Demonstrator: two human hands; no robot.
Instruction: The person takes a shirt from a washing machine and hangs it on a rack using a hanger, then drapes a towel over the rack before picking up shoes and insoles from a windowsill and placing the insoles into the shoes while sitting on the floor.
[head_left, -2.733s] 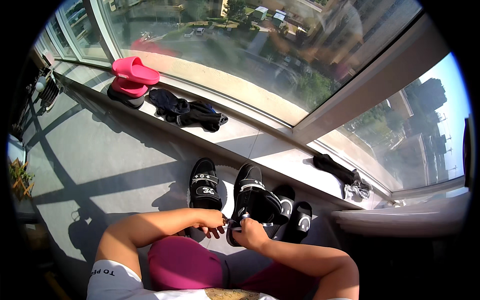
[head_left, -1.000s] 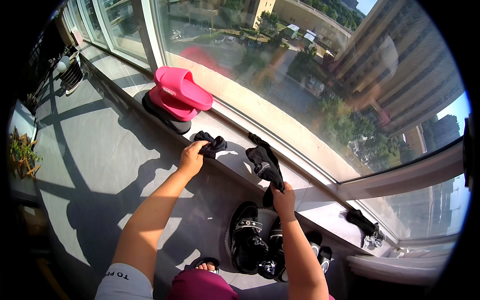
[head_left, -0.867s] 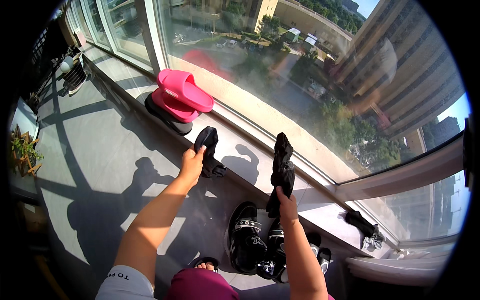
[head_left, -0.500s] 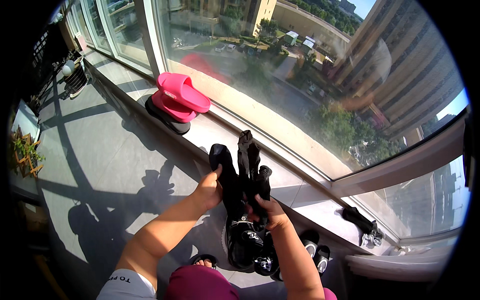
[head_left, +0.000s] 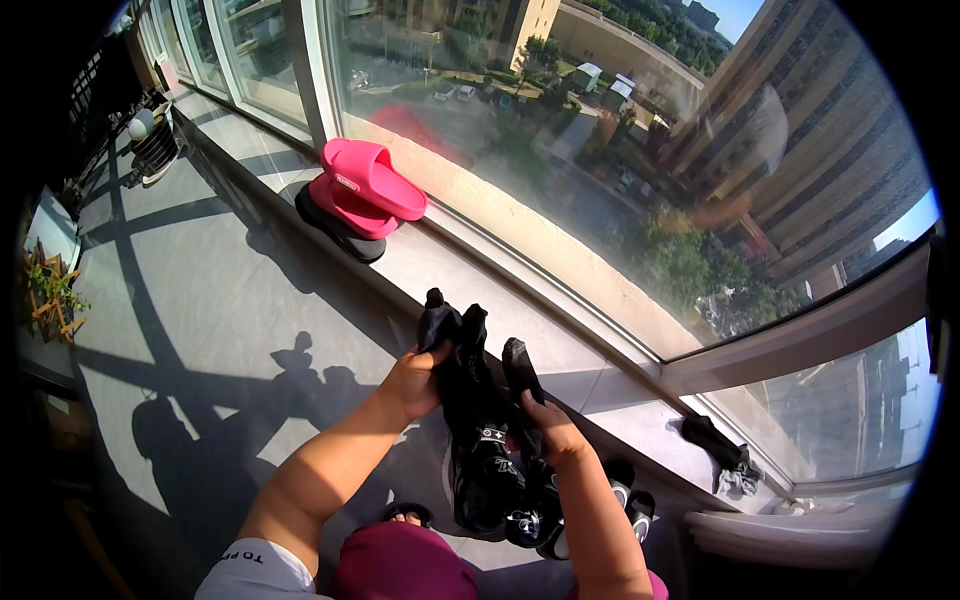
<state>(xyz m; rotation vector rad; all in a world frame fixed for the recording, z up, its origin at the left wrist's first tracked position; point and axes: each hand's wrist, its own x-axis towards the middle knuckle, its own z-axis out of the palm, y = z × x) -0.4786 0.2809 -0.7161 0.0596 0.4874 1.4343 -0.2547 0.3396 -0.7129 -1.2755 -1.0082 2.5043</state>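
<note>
Several black socks are gathered in front of me, above the shoes. My left hand is closed round a black sock, its thumb lying across the cloth. Close against that one, another black sock points up toward the sill; I cannot tell which hand bears it. My right hand grips a third black sock, whose end sticks up past the thumb. The socks' lower parts merge in shadow over a pair of black shoes on the floor.
Pink slides rest atop a dark sole on the window sill. Farther right along the sill lie dark and grey socks. Black slippers stand below my right forearm. A large window rises beyond, and a plant stands far left.
The middle sock has come down and over to the left, against the left-hand sock. The sock in my right hand now stands apart from it, its end straighter. Both hands have shifted slightly.
</note>
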